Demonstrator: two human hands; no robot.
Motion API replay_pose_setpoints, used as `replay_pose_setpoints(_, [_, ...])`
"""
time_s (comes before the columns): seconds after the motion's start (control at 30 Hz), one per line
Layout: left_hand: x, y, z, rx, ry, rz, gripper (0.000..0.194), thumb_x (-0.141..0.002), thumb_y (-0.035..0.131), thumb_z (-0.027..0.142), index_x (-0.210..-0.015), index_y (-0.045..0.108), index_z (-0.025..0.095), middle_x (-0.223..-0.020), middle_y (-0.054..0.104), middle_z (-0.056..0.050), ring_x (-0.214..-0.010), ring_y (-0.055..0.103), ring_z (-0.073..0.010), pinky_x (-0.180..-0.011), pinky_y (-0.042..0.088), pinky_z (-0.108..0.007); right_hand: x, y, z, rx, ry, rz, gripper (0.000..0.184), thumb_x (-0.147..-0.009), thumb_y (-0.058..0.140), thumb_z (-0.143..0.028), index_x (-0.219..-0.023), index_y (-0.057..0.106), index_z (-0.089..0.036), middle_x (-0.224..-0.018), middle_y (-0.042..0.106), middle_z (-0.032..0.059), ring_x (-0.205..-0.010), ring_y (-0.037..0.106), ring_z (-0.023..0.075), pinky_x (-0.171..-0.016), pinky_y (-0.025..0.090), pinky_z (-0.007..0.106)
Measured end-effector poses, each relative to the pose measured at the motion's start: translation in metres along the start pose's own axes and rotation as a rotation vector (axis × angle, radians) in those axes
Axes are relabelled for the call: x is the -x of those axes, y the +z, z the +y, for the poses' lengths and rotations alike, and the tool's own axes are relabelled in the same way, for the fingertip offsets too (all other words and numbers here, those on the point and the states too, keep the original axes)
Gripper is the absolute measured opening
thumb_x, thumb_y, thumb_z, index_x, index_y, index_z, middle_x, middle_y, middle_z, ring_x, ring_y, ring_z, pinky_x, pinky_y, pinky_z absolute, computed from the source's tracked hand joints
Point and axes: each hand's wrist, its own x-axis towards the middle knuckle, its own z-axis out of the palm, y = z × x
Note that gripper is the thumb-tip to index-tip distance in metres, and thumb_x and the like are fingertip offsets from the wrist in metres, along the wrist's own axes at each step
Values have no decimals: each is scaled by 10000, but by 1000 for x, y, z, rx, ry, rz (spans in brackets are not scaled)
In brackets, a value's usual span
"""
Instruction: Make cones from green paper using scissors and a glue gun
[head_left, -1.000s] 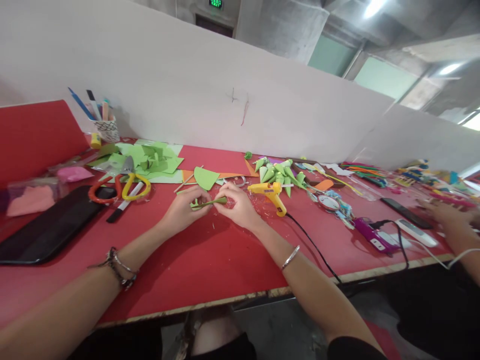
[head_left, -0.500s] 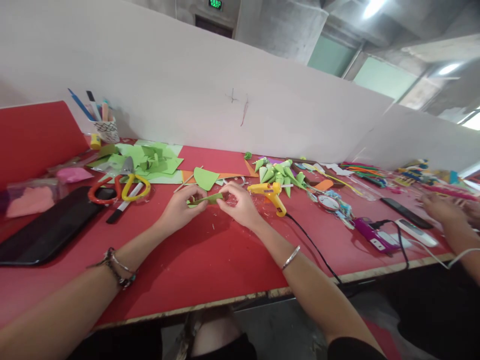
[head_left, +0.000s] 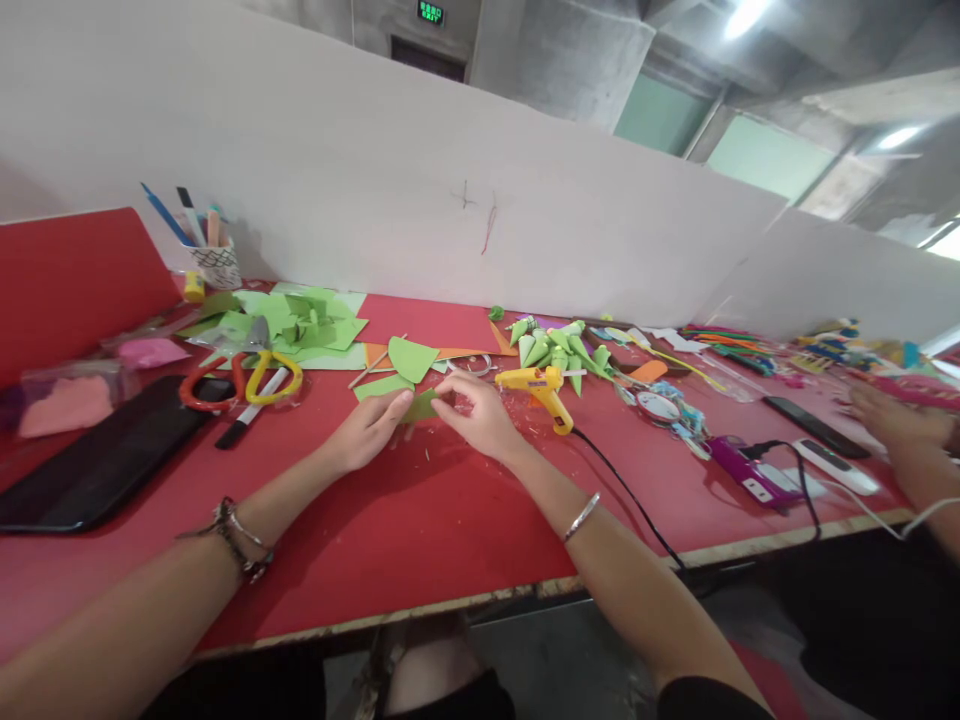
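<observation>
A piece of green paper (head_left: 423, 405) is held between my two hands over the red table. My left hand (head_left: 369, 432) pinches it with the thumb on top; a green part (head_left: 381, 386) shows behind the fingers. My right hand (head_left: 481, 418) grips its right end between thumb and bent fingers. Just beyond my hands lies a fan-shaped green paper piece (head_left: 413, 358). To the right of my right hand is a yellow hot glue gun (head_left: 541, 388) with a black cord. Behind it sits a pile of small green paper cones (head_left: 559, 345).
Scissors (head_left: 241, 380) with red and yellow handles, a marker (head_left: 251, 410) and a black phone-like slab (head_left: 97, 465) lie left. Green paper sheets (head_left: 307, 320) are behind. At right are a purple power strip (head_left: 750, 472) and another person's hand (head_left: 896, 420).
The green paper has tilted from nearly edge-on to showing its face. My left hand has turned and lowered slightly, its thumb now on top. The other person's hand at right has shifted a little.
</observation>
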Motion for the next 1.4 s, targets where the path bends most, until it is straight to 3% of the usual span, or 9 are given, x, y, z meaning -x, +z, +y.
replay_pose_setpoints(0.2, [-1, 4, -7, 33, -70, -20, 422, -843, 281, 499, -663, 463, 163, -557, 407, 31, -537, 430, -119, -544, 407, -253, 1, 1, 0, -49, 83, -40, 105, -805, 475, -252, -748, 529, -183, -706, 550, -7, -655, 500, 111, -605, 398, 230])
replay_pose_setpoints(0.37, [-2, 4, -8, 78, -121, 98, 468, -807, 296, 562, -667, 496, 163, -590, 481, 9, -586, 477, -148, -566, 424, -268, 1, 2, 2, -139, 134, 31, 155, -794, 481, -274, -930, 492, -201, -761, 518, -4, -683, 521, 109, -657, 449, 248])
replay_pose_setpoints(0.47, [-4, 3, -10, 110, -116, 125, 502, -800, 284, 590, -674, 515, 162, -597, 494, 5, -588, 477, -144, -562, 416, -260, 1, 2, 3, -166, 150, 58, 173, -753, 541, -277, -897, 472, -208, -791, 497, -6, -649, 523, 96, -626, 476, 243])
replay_pose_setpoints(0.6, [-5, 2, -12, 153, -102, 109, 524, -808, 247, 604, -693, 505, 162, -595, 456, 11, -561, 438, -123, -536, 383, -241, 0, 1, 2, -192, 62, 50, 82, -744, 552, -237, -783, 489, -203, -854, 483, 8, -709, 547, 98, -664, 504, 251])
replay_pose_setpoints(0.7, [-5, 3, -10, 127, -60, 99, 503, -824, 224, 589, -691, 459, 164, -572, 385, 28, -505, 361, -104, -488, 326, -234, 1, 0, 1, -198, -4, 48, 62, -760, 539, -226, -816, 516, -209, -909, 478, 22, -791, 553, 114, -742, 505, 279])
replay_pose_setpoints(0.83, [-2, 2, -6, 90, 36, 68, 444, -858, 190, 529, -702, 404, 173, -568, 326, 43, -484, 297, -95, -473, 278, -232, 1, -1, -2, -119, -34, -3, 107, -760, 560, -239, -859, 532, -209, -968, 475, 35, -861, 542, 135, -816, 476, 313])
replay_pose_setpoints(1.03, [0, -1, 0, -141, 203, 9, 370, -879, 218, 447, -644, 336, 186, -586, 346, 38, -535, 342, -106, -523, 291, -233, 2, -1, -2, -58, -87, -119, 112, -740, 592, -246, -771, 513, -173, -1035, 439, 66, -983, 477, 164, -900, 407, 320])
replay_pose_setpoints(1.13, [0, -2, 2, -184, 196, -25, 340, -881, 236, 421, -668, 354, 183, -579, 384, 38, -532, 375, -106, -519, 296, -226, 3, 0, -4, -71, -58, -203, 130, -727, 599, -250, -725, 492, -175, -1093, 426, 68, -1044, 448, 180, -918, 389, 332])
replay_pose_setpoints(1.4, [2, -1, 3, -173, 132, -122, 302, -881, 250, 405, -783, 415, 172, -552, 446, 42, -491, 409, -103, -492, 311, -214, 3, 1, -9, -139, 8, -274, 269, -722, 607, -224, -965, 494, -196, -1063, 485, 55, -1013, 485, 175, -869, 410, 323])
